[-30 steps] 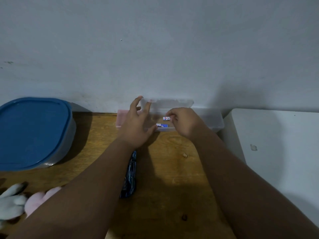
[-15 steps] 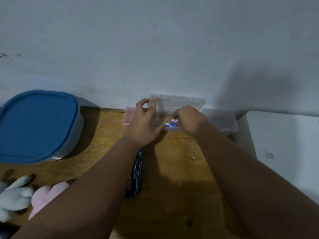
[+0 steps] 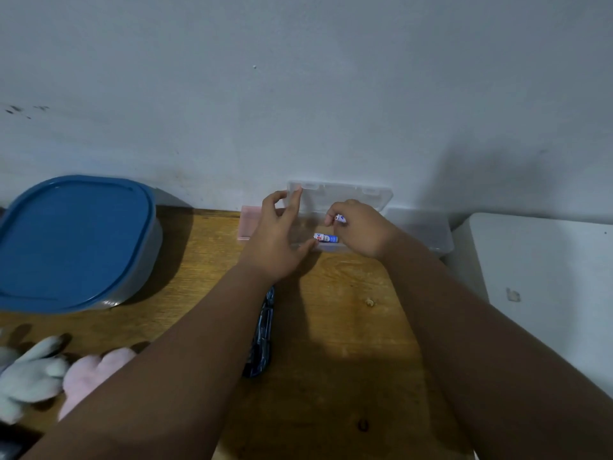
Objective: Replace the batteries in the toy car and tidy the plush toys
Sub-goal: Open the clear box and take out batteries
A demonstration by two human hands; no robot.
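Note:
A clear plastic case [image 3: 338, 194] stands open against the wall at the back of the wooden table [image 3: 331, 327]. My left hand [image 3: 278, 237] steadies the case, fingers on its raised lid and thumb at the front edge. My right hand [image 3: 361, 227] pinches a small battery [image 3: 340, 218] above the case. A second blue and white battery [image 3: 326, 238] lies inside the case. A dark blue toy car [image 3: 263, 330] lies on the table, mostly hidden under my left forearm. A white plush toy [image 3: 30, 373] and a pink plush toy [image 3: 89, 373] lie at the lower left.
A large grey tub with a blue lid [image 3: 73, 240] stands at the left. A second clear box [image 3: 428, 230] sits right of the case, a pink box [image 3: 248, 224] to its left. A white surface [image 3: 547, 283] adjoins the table on the right. The wall is close behind.
My right hand has lifted one battery out of the case and holds it higher. The camera has shifted, so everything sits further right in view.

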